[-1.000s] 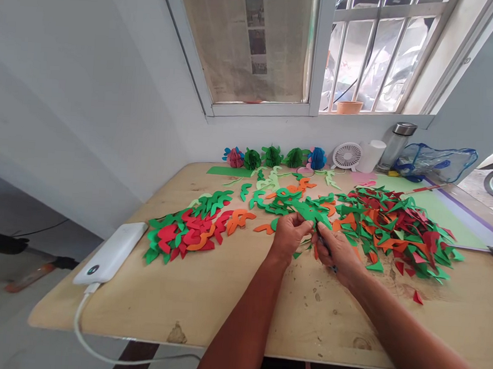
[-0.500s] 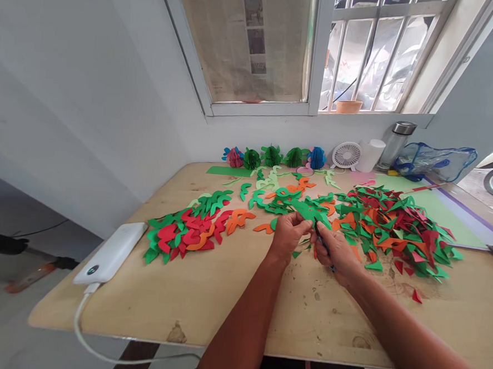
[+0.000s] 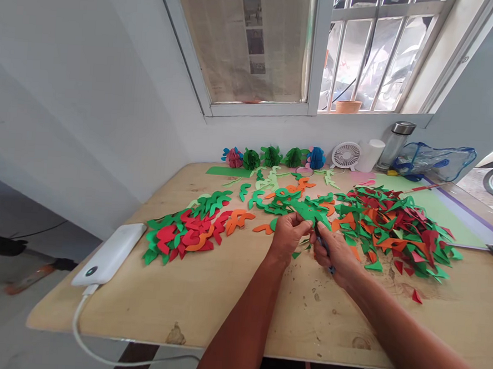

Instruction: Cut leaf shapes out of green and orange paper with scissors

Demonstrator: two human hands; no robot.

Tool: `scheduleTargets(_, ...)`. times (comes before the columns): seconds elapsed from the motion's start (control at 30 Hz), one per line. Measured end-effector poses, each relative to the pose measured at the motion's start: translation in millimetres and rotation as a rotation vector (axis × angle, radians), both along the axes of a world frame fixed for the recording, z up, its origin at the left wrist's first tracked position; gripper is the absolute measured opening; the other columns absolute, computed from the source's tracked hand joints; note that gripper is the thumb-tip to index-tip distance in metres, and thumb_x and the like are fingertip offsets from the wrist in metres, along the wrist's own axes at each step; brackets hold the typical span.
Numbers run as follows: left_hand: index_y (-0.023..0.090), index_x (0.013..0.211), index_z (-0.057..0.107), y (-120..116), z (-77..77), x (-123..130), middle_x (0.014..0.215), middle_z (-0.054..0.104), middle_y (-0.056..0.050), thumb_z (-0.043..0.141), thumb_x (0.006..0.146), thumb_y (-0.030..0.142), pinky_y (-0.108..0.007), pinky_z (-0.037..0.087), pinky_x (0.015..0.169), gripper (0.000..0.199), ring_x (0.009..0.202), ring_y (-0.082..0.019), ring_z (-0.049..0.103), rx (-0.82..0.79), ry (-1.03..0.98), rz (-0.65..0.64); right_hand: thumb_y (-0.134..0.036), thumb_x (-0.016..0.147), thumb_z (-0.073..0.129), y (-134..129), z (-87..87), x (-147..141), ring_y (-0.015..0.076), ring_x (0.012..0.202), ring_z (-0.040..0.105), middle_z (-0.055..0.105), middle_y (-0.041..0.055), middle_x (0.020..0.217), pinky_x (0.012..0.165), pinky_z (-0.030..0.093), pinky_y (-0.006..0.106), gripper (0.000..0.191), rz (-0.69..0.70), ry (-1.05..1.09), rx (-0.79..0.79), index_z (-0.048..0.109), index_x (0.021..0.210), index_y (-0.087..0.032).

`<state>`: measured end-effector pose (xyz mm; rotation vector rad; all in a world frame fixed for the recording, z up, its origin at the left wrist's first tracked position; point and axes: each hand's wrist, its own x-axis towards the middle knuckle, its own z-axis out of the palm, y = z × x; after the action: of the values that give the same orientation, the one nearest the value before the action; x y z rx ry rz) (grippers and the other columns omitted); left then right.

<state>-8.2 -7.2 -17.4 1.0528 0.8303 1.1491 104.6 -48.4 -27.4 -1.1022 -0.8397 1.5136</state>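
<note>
My left hand (image 3: 288,234) pinches a piece of green paper (image 3: 311,211) over the middle of the table. In my right hand (image 3: 333,252) is a pair of dark-handled scissors (image 3: 323,246), fingers wrapped round the handles. The blades meet the paper's right part, close to my left fingertips; how far they are apart I cannot make out. Just behind my hands lie curved green paper cutouts (image 3: 285,201) and some orange cutouts (image 3: 263,228). To the right spreads a heap of red, green and orange paper scraps (image 3: 398,227).
Red and green cutouts (image 3: 194,226) lie at the left. A white power bank (image 3: 111,254) with a cable sits on the table's left edge. Along the wall stand honeycomb paper figures (image 3: 271,155), a small fan (image 3: 346,155), a glass bottle (image 3: 394,146) and a clear pouch (image 3: 435,161).
Both hands stay in nearly the same place, still on the paper and the scissors. The fingers of my right hand have shifted slightly on the handles.
</note>
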Motion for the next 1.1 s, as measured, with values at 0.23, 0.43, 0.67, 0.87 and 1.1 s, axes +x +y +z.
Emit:
scheduleTargets(0.23,0.016,0.058,0.056,1,-2.7,0,0.05,0.056,0.003,0.069,0.064,0.027,-0.029,0.047,0.065,0.017,0.046,-0.01,0.051,-0.009,-0.022,0.014,-0.062,0.073,0.066,-1,1.1,-1,0.0033,0.032,0.02,0.031,-0.0097,0.039,0.033,0.013,0.018,0.048,-0.008,0.014,0.009,0.057,0.063,-0.016)
scheduleTargets(0.43,0.016,0.057,0.057,2,-4.3,-1,0.052,0.057,0.002,0.07,0.062,0.025,-0.03,0.049,0.069,0.016,0.052,-0.011,0.054,-0.032,0.004,0.051,-0.062,0.074,0.064,0,0.6,0,0.0035,0.033,0.019,0.03,-0.0098,0.038,0.033,0.014,0.018,0.048,-0.003,-0.022,0.016,0.055,0.062,-0.017)
scheduleTargets(0.67,0.016,0.056,0.056,2,-3.6,-1,0.054,0.057,0.002,0.071,0.06,0.026,-0.03,0.049,0.068,0.018,0.054,-0.011,0.055,-0.045,0.0,0.068,-0.066,0.07,0.066,0,1.8,1,0.0032,0.033,0.019,0.03,-0.0097,0.038,0.033,0.013,0.018,0.051,0.002,-0.055,0.003,0.055,0.062,-0.017)
scheduleTargets(0.87,0.016,0.053,0.053,0,1.7,-2,0.052,0.054,0.003,0.071,0.059,0.026,-0.028,0.049,0.067,0.022,0.053,-0.01,0.055,-0.058,-0.016,0.065,-0.067,0.068,0.066,0,2.7,0,0.0034,0.033,0.018,0.029,-0.0101,0.037,0.033,0.013,0.019,0.052,0.0,-0.068,0.011,0.055,0.061,-0.017)
scheduleTargets(1.1,0.016,0.053,0.054,-3,9.5,-3,0.053,0.054,0.003,0.074,0.056,0.029,-0.026,0.047,0.065,0.024,0.053,-0.01,0.055,-0.086,-0.026,0.102,-0.064,0.071,0.065,0,2.8,0,0.004,0.034,0.016,0.028,-0.0101,0.036,0.033,0.012,0.019,0.049,-0.006,-0.071,0.015,0.056,0.06,-0.017)
